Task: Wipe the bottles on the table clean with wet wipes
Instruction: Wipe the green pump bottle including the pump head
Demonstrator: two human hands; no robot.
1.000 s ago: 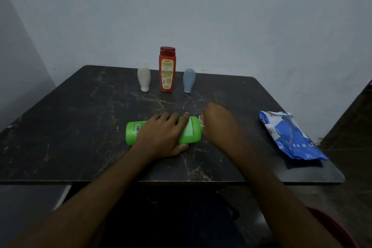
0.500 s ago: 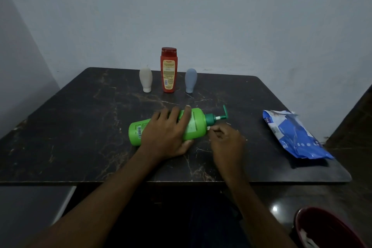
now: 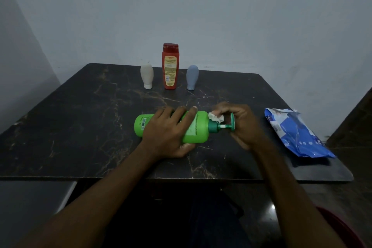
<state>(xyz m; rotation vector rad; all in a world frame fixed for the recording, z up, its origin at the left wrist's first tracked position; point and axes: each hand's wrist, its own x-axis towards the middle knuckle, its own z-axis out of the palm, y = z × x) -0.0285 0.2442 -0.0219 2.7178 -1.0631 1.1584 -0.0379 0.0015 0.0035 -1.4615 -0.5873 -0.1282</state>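
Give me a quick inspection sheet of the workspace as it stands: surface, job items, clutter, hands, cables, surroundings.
Surface: dark marble-pattern table, dimly lit.
Job's things: green pump bottle lying on its side, pump pointing right; white wet wipe pressed at its neck. Red bottle upright at the back, between a white squeeze bottle and a grey-blue squeeze bottle, both standing on their caps. Blue wet wipes pack lying near the right edge.
Clutter: nothing seen.
Hands: left hand pressing down on the green bottle; right hand pinching the wipe by the pump.
Cables: nothing seen.
Surroundings: plain wall behind; red container, partly visible, on the floor at lower right.
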